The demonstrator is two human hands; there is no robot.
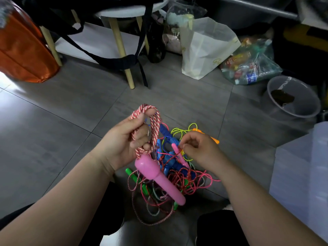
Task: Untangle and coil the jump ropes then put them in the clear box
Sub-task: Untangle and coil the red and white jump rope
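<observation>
- The left hand (124, 141) is clenched around several loops of red-and-white rope (154, 119), a twisted, candy-striped cord. The loops stand up in a narrow oval above the fist.
- Just below that grip hangs a pink handle (157, 177) of smooth, glossy plastic. It has a bulbous head and a long rounded shaft slanting down and away from the palm.
- The right hand (202, 150) is curled. Its thumb and forefinger pinch a thin red strand at the top of the tangle (182, 176); which rope the strand belongs to cannot be told.
- The tangle lies on the floor (71, 107) under and between both grips, a loose nest of thin cords in red, pink, grey-green and yellow-green.
- Ribbed blue handles (170, 162) sit in the tangle directly beneath the pinch.
- A green handle (132, 175) pokes out under the left wrist, and an orange handle (213, 139) shows beyond the right knuckles.
- The clear box (298, 166), frosted and straight-sided, stands on the floor well out to the side of the right forearm. No rope is visible in it.
- The floor is large matte grey tile with thin joints.
- Farther beyond the hands are a round grey bucket (309, 94), a creased cream paper bag (204, 50), a shiny orange bag (23, 50) and pale wooden stool legs (120, 47).
</observation>
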